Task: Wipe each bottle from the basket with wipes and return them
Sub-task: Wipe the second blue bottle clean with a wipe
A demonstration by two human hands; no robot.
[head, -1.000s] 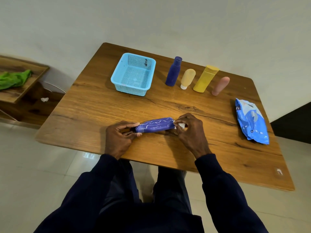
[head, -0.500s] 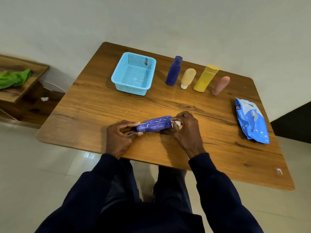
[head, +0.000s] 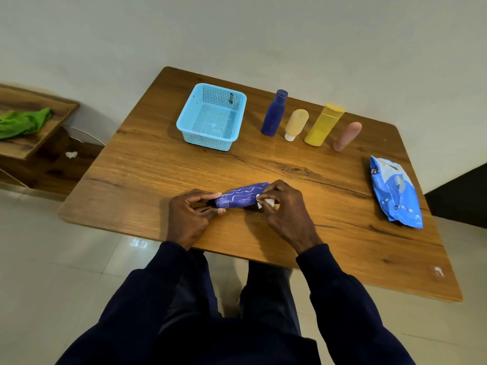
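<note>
I've got the purple tube [head: 242,198] lying on its side at the near middle of the desk [head: 147,180]. Its long axis runs left to right, and the right end tips a little toward the far side. My left hand [head: 188,219] is at its left end, fingers [head: 210,194] curled in, pinching that end between fingertip and thumb. My right hand [head: 283,209] is arched over the right end, fingers bent around a crumpled white wipe [head: 267,202] that is pressed against the tube. Both wrists cross the desk's near edge, dark sleeves trailing back toward me.

There is bare wood all around the tube, a broad strip of it out to the far row. That row has the light blue basket [head: 208,139] at far left. To its right stand a dark blue bottle [head: 274,114], a cream bottle [head: 295,123] cap down, a yellow bottle [head: 323,125] and a pink bottle [head: 346,135], close together but apart. The blue wipes pack [head: 395,192] lies flat near the right edge, well apart from my right hand. Off the desk on the left, a green cloth [head: 23,122] sits on a wooden shelf [head: 39,143].
</note>
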